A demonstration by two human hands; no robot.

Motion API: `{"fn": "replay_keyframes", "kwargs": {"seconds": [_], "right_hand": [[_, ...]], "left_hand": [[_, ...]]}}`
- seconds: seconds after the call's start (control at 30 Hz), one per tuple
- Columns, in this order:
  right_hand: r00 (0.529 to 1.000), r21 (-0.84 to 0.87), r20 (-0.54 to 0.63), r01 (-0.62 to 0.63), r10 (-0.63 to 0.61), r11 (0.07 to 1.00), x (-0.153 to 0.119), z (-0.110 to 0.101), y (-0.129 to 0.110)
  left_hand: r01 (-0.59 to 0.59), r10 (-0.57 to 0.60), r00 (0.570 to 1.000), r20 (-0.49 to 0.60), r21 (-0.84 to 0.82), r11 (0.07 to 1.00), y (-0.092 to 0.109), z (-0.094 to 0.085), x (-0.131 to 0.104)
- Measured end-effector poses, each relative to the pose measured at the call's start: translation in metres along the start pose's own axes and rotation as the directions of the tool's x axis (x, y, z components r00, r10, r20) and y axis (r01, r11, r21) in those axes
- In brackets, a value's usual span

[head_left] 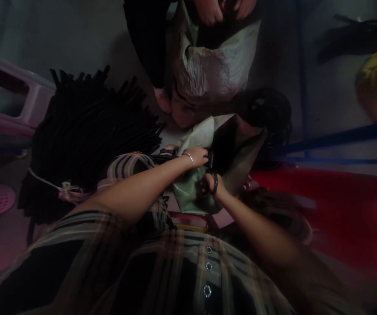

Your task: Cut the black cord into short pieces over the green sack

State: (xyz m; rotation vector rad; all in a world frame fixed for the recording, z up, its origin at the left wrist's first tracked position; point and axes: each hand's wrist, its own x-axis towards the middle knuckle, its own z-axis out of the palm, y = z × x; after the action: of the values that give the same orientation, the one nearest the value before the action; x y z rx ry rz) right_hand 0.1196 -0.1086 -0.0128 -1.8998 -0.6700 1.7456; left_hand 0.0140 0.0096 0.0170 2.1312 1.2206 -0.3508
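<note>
An open woven sack, pale green and grey, stands between my knees with a dark interior. My left hand, with a thin silver bracelet at the wrist, is at the sack's mouth. Its fingers are closed at a small dark thing too dim to name. Just below and to the right, my right hand is curled in front of the sack's opening, a dark band round its wrist. What its fingers hold, if anything, is lost in shadow.
A big bundle of black tubes or strips, tied with pale string, lies left. Opposite, another person's hands are at a larger sack. Coiled black tubing and a red surface are right; a pink stool stands left.
</note>
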Motion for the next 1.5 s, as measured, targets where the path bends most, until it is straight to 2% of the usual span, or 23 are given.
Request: {"fn": "replay_keyframes", "kwargs": {"seconds": [0.27,0.4,0.6,0.7,0.8,0.9,1.17,1.3,1.5], "right_hand": [[0.997,0.038,-0.07,-0.016,0.019,0.999,-0.005,0.001,-0.013],[0.999,0.028,-0.019,-0.031,0.032,0.999,-0.003,0.001,-0.014],[0.998,-0.194,0.044,0.059,-0.051,0.979,0.0,-0.002,-0.008],[0.993,-0.247,0.061,0.114,-0.102,0.962,0.0,-0.004,-0.008],[0.994,-0.269,0.056,0.106,-0.094,0.957,0.0,-0.004,-0.01],[0.996,-0.265,0.059,0.081,-0.068,0.961,-0.001,-0.004,-0.01],[0.99,-0.305,0.075,0.137,-0.12,0.943,0.005,-0.007,-0.002],[0.993,-0.336,0.021,0.118,-0.117,0.934,0.005,-0.008,0.0],[0.997,-0.294,-0.007,0.076,-0.082,0.953,0.003,-0.009,0.001]], "left_hand": [[0.005,-0.009,0.999,-0.034,-0.123,0.992,-0.005,0.006,0.007],[0.054,-0.065,0.996,-0.057,-0.173,0.983,-0.002,0.003,0.005],[0.106,-0.126,0.99,-0.067,-0.254,0.961,0.004,-0.006,0.001],[0.122,-0.145,0.988,-0.058,-0.296,0.947,0.005,-0.006,0.0],[0.121,-0.142,0.989,-0.043,-0.322,0.939,0.004,-0.006,0.0],[0.103,-0.12,0.992,-0.037,-0.313,0.944,0.004,-0.006,-0.001],[0.094,-0.102,0.995,-0.02,-0.238,0.967,0.005,-0.006,-0.002],[0.064,-0.069,0.997,-0.02,-0.186,0.98,0.002,-0.001,0.002],[0.048,-0.051,0.998,-0.023,-0.128,0.991,0.0,0.0,0.005]]}}
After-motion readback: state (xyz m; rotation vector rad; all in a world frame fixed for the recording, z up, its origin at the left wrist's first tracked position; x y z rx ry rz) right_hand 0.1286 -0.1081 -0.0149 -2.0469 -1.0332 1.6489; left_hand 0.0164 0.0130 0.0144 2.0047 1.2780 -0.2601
